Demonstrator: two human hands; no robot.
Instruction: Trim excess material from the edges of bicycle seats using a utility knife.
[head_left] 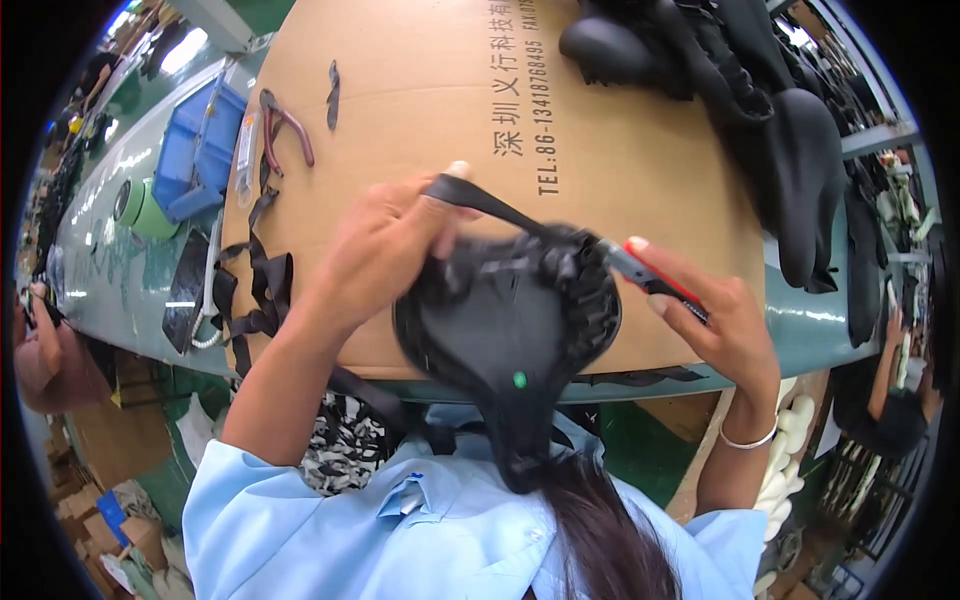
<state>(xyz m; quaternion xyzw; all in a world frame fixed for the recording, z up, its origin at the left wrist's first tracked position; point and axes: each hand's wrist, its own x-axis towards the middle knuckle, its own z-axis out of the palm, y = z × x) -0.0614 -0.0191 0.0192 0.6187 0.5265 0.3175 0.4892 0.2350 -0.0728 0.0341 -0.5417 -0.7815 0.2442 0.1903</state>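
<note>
A black bicycle saddle [480,320] lies underside up against the table's near edge, its narrow nose toward my body. Gathered black fabric runs along its right side, and a small green dot marks the middle. My left hand [375,250] pinches the end of a black strip [490,205] and holds it taut from the saddle's back edge. In my right hand [725,320] is a red and grey utility knife [655,278], its front end at the saddle's back right corner beside the strip. The blade's tip is too blurred to make out.
A cardboard sheet [420,90] covers the table. Left of it are pliers [285,130], a blue bin [195,145], a green round container [148,208] and loose black strips [262,285]. Black saddles [800,160] are piled at far right. Other people [885,400] work at both sides.
</note>
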